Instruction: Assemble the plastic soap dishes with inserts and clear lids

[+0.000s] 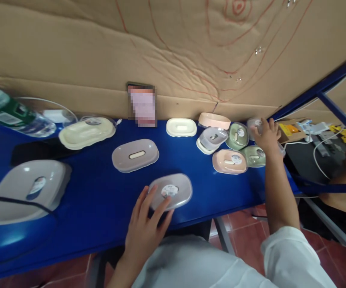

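My left hand (pixel 149 220) rests with fingers spread on the near-left edge of a clear-lidded, greyish oval plastic box (pixel 177 200) with a round white label. At the far right end of the blue table (pixel 125 192), my right hand (pixel 267 134) reaches over a pale grey lidded box (pixel 254 123); its fingers are apart, and whether they grip is not clear. Beside it are a green box (pixel 237 134), a second green box (pixel 254 158) and a pink box (pixel 221 162). A grey box (pixel 215 137) sits on a cream piece (pixel 203 149).
A grey oval piece (pixel 121 158), cream pieces (pixel 173 127) and a larger grey box (pixel 11 192) crossed by a black cable (pixel 19 200) lie leftward. A bottle (pixel 13 114) and a propped screen (pixel 143 105) are behind. Another person's arm (pixel 345 176) shows beyond the blue frame (pixel 341 112).
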The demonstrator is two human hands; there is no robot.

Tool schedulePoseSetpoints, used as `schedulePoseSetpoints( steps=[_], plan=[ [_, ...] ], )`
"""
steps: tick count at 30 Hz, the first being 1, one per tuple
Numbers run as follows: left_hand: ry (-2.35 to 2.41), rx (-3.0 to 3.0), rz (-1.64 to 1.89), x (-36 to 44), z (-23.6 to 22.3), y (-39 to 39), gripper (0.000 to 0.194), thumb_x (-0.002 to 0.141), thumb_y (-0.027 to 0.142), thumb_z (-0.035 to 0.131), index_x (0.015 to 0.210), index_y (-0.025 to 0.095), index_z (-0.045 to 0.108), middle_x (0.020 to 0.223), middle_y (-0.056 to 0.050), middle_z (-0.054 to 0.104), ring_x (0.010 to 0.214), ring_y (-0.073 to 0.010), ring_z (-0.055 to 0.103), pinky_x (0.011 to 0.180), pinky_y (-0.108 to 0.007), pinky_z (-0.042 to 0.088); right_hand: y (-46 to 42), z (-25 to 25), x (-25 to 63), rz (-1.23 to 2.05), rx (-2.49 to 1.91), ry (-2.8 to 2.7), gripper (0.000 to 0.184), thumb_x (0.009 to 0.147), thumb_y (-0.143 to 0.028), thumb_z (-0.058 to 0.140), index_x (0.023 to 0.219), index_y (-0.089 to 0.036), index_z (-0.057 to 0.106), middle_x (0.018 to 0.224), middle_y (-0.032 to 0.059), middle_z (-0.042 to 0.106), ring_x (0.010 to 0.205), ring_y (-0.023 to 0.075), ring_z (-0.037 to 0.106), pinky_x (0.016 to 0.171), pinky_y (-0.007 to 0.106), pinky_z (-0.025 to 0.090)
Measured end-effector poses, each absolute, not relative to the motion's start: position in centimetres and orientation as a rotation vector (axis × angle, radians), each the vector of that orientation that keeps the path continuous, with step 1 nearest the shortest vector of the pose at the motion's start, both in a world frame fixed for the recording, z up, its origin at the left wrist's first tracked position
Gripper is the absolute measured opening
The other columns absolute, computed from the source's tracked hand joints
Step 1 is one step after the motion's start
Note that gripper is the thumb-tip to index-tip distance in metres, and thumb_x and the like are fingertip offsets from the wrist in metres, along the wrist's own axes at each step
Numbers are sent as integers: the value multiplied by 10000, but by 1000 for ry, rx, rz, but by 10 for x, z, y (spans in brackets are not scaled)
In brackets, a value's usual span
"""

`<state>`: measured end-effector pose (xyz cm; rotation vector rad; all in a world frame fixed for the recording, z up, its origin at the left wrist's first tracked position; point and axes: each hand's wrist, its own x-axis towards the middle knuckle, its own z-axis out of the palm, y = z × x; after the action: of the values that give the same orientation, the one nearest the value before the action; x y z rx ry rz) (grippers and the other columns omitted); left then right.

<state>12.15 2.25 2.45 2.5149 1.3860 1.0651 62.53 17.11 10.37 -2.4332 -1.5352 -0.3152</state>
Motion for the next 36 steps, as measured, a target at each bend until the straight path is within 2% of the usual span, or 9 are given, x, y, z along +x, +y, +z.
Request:
schedulePoseSetpoints(
  steps=[4, 7, 11, 15, 19, 27, 30, 33, 36],
  plan=[
    [1404, 2529, 1062, 123, 26, 24, 422, 910, 191, 825, 1303, 233, 678, 1558, -180, 569, 1495, -420, 526, 1110, -562, 581, 176, 116, 571, -375, -1940, -1906, 590, 1033, -448, 601, 1555, -180, 534, 1609, 211, 539, 1505, 382, 495, 1197, 586, 407],
    [1417, 2540, 1055, 123, 27, 23, 417, 913, 202, 823, 1300, 235, 672, 1556, -185, 567, 1488, -426, 532, 1099, -573, 587, 189, 119, 527, -106, -1765, -2261, 661, 1004, -414, 644, 1618, -278, 438, 1682, 143, 466, 1537, 371, 471, 1198, 585, 460],
    [1419, 2547, 1039, 123, 27, 23, 438, 926, 198, 807, 1336, 236, 658, 1564, -188, 561, 1502, -420, 519, 1098, -557, 589, 208, 108, 503, -111, -1915, -2383, 715, 908, -254, 687, 1577, -223, 436, 1680, 182, 431, 1536, 415, 445, 1148, 607, 503],
    [1401, 2539, 1052, 122, 25, 23, 453, 924, 188, 803, 1349, 241, 654, 1592, -177, 542, 1523, -409, 498, 1124, -537, 573, 214, 100, 502, -396, -2020, -2367, 575, 882, -148, 598, 1450, -156, 505, 1503, 208, 589, 1361, 391, 566, 988, 498, 578],
    [1385, 2544, 1052, 122, 24, 23, 466, 927, 190, 797, 1367, 236, 651, 1606, -186, 525, 1531, -420, 485, 1137, -551, 558, 212, 106, 501, -656, -2030, -2216, 363, 945, -137, 502, 1295, -148, 597, 1237, 181, 712, 1168, 334, 641, 850, 384, 572],
    [1389, 2550, 1032, 121, 24, 22, 470, 952, 203, 772, 1398, 249, 632, 1582, -188, 544, 1527, -423, 489, 1110, -550, 577, 185, 124, 479, -861, -1843, -2006, 308, 976, -168, 514, 1249, -177, 655, 1159, 133, 744, 1093, 294, 678, 762, 332, 565],
    [1409, 2529, 1059, 123, 23, 22, 464, 959, 205, 764, 1398, 258, 625, 1577, -180, 546, 1531, -413, 486, 1122, -550, 569, 159, 123, 464, -872, -1714, -2090, 270, 996, -197, 557, 1241, -189, 669, 1174, 125, 760, 1100, 286, 699, 798, 335, 571],
    [1434, 2475, 1098, 121, 24, 21, 447, 963, 192, 754, 1387, 250, 626, 1583, -182, 535, 1536, -406, 479, 1150, -561, 546, 125, 115, 446, -878, -1459, -2244, 262, 1017, -181, 608, 1270, -215, 664, 1256, 107, 768, 1193, 262, 701, 932, 335, 569],
    [1491, 2449, 1086, 108, 29, 16, 432, 960, 197, 758, 1370, 255, 637, 1562, -173, 557, 1512, -403, 507, 1144, -560, 544, 92, 104, 424, -862, -1211, -2292, 290, 994, -141, 682, 1273, -217, 659, 1209, 93, 797, 1178, 244, 723, 991, 337, 559]
  ],
)
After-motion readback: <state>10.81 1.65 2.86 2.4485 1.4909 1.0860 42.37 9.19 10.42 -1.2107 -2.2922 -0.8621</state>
